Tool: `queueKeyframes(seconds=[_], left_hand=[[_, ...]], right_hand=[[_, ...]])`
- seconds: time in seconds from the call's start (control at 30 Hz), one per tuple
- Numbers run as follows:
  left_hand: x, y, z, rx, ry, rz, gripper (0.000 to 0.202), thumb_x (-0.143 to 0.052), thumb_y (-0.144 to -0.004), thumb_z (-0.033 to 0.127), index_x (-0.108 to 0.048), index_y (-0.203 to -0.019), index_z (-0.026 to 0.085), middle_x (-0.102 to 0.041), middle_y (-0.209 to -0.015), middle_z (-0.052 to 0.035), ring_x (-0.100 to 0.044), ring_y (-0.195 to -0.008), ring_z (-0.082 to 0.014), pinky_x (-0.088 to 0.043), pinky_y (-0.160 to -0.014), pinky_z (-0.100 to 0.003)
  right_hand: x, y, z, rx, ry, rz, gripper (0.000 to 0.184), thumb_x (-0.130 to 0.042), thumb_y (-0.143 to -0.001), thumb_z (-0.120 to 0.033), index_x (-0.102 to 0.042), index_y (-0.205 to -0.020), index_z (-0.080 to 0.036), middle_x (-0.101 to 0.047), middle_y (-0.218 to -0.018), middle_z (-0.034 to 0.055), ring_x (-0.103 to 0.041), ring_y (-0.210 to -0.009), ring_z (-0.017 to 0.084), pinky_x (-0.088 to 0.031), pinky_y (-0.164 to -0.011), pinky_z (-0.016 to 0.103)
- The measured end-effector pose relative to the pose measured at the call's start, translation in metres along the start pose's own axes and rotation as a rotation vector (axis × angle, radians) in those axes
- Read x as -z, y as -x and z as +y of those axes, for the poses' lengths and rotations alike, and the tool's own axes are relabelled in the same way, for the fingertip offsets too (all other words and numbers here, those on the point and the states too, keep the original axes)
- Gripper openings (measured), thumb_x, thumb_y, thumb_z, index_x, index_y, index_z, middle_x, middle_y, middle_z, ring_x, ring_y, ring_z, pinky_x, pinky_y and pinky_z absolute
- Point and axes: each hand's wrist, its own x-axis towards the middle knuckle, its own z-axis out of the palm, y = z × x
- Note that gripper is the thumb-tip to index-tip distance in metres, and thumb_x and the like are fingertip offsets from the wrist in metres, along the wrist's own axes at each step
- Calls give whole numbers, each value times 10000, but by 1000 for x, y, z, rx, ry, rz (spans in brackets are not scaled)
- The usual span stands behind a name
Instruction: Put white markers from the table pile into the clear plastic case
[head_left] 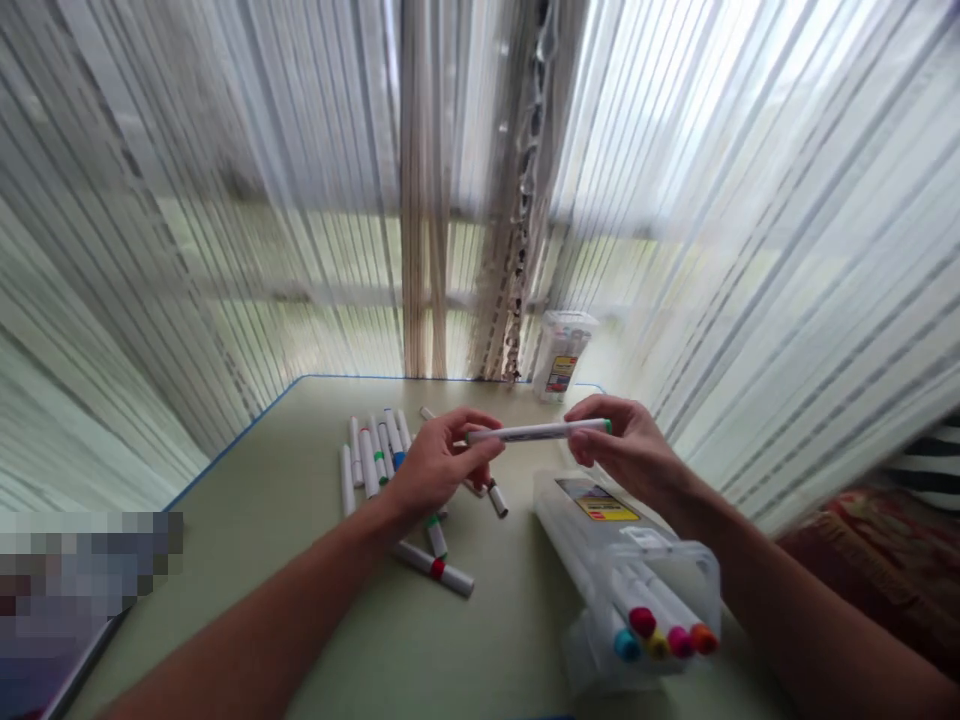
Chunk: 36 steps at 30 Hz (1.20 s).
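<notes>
A white marker (536,432) with green at both ends is held level above the table. My left hand (442,455) pinches its left end, and my right hand (619,440) grips the right end between thumb and fingers. Under and beside my left hand lie several loose white markers (367,460) with coloured bands. One marker with a red band (450,575) lies nearer to me. Below my right hand rests a clear plastic case (562,530) on its side, its near end open. Several markers with red, blue, yellow, pink and orange tips (660,635) show inside it.
A second clear case (562,355) with markers stands upright at the table's far edge. The pale green table (247,480) has a blue rim. String curtains (300,200) hang behind it. A patterned reddish cloth (862,545) is at the right, and a pixelated patch covers the lower left.
</notes>
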Motion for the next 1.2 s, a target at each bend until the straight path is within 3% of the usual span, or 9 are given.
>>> queueKeyframes(seconds=[0.23,0.47,0.67,0.87,1.07,1.2], left_hand=[[4,-2,1,71,-43,28,314,-740,-747,318,-609,-979,152,-590,-697,15,-558,-559,-91,-483,-540,-222],[6,-4,-2,112,-73,25,283,-735,-759,321,-599,-959,173,-585,-685,30,-561,-569,-85,-486,-576,-219],[6,-5,-1,127,-114,72,309,-757,-726,342,-615,-949,182,-593,-697,30,-554,-568,-82,-484,-577,-217],[9,-6,-2,101,-147,74,345,-759,-713,353,-633,-973,166,-586,-645,28,-548,-543,-93,-487,-562,-229],[12,-7,2,0,-162,162,347,-754,-722,346,-639,-978,141,-577,-605,35,-538,-518,-75,-469,-547,-197],[-2,2,11,-133,-143,159,309,-778,-692,323,-658,-904,133,-589,-612,30,-511,-488,-64,-429,-484,-178]], right_hand=[[-6,3,-5,3,-84,-226,285,-857,-581,-180,-714,-823,-134,-623,-601,-20,-584,-533,87,-489,-500,207],[-7,3,-6,91,-34,-288,320,-846,-590,-197,-728,-877,-117,-649,-646,-6,-543,-538,70,-435,-475,191],[-6,2,-3,109,8,-270,329,-848,-590,-249,-736,-871,-119,-639,-626,-10,-519,-511,66,-408,-439,186],[-3,-1,3,112,-6,-200,307,-826,-628,-276,-738,-880,-124,-656,-635,4,-574,-531,84,-482,-469,202],[5,-6,5,98,85,-72,287,-803,-674,-278,-739,-913,-133,-679,-628,18,-587,-507,85,-456,-448,194],[13,-9,15,1,36,-56,284,-812,-673,-286,-730,-899,-135,-704,-690,43,-583,-511,85,-415,-444,193]])
